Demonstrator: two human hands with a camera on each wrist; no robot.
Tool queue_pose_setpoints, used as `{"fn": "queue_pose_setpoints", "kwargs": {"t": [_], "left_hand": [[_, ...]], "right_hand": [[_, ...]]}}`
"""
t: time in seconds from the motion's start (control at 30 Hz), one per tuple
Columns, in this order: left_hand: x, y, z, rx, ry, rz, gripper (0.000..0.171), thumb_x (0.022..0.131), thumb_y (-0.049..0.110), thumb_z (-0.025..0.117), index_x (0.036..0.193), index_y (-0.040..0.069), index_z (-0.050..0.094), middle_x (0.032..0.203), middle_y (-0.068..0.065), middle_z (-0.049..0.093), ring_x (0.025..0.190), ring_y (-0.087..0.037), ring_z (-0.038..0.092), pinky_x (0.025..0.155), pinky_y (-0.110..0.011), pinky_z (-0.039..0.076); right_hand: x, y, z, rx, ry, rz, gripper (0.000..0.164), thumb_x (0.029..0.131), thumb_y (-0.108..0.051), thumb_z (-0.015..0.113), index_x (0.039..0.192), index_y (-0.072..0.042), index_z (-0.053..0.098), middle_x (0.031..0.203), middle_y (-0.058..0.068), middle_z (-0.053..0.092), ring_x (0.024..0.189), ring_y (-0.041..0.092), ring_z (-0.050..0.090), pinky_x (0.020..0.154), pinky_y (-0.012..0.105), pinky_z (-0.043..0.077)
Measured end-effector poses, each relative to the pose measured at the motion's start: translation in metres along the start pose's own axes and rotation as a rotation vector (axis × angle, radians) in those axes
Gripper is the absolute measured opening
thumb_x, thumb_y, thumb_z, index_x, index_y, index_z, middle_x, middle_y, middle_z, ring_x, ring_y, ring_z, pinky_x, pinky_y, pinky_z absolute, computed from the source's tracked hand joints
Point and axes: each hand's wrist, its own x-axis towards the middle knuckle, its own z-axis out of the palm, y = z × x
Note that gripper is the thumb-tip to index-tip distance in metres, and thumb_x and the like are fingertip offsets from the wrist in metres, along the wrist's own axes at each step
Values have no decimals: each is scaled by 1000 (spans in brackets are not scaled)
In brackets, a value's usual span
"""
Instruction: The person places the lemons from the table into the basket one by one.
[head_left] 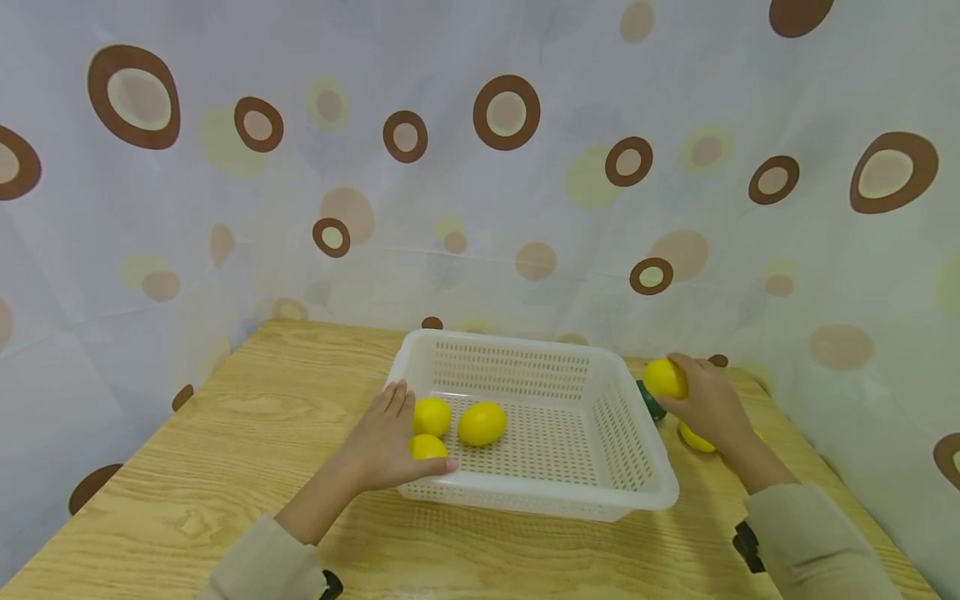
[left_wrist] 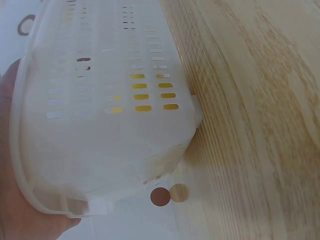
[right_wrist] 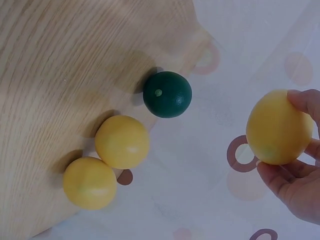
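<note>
My right hand (head_left: 708, 400) pinches a lemon (head_left: 664, 379) between thumb and fingertips, raised beyond the basket's right side. The same lemon (right_wrist: 278, 127) shows whole in the right wrist view. Below it on the table are a dark green round fruit (right_wrist: 167, 95) with a pale stem spot and two more lemons, one (right_wrist: 122, 142) touching the other (right_wrist: 90, 183). With fingers extended, my left hand (head_left: 382, 442) rests on the near left corner of a white plastic basket (head_left: 525, 487). Inside, at the left, lie three lemons, the rightmost (head_left: 482, 423) fully visible.
The basket stands on a wood-grain table (head_left: 225, 467). A pale curtain (head_left: 465, 192) with brown and yellow circles hangs behind the table and along both sides. Slots perforate the basket's walls and floor.
</note>
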Motion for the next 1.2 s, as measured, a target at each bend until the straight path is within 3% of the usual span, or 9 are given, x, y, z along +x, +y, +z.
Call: {"fn": "queue_pose_setpoints", "kwargs": {"t": [0.4, 0.87, 1.2], "left_hand": [[0, 0, 1, -9, 4, 7, 107, 78, 69, 52, 140, -13, 24, 150, -29, 18, 143, -39, 11, 118, -47, 12], [0, 1, 1, -17, 10, 2, 107, 78, 68, 52, 141, -13, 23, 150, -29, 18, 143, -39, 11, 118, -47, 11], [1, 0, 1, -23, 6, -2, 107, 78, 68, 53, 141, -13, 22, 150, -29, 17, 143, -38, 10, 118, -47, 11]], "right_hand": [[6, -14, 1, 31, -15, -24, 57, 82, -11, 67, 128, 12, 42, 121, 37, 48, 103, 47, 49, 86, 59, 44], [12, -28, 5, 63, -29, -48, 57, 81, -10, 68, 128, 11, 43, 121, 35, 50, 101, 44, 51, 88, 57, 44], [17, -38, 15, 86, -90, -70, 57, 80, -12, 68, 127, 10, 45, 120, 32, 53, 97, 39, 54, 85, 53, 46]]}}
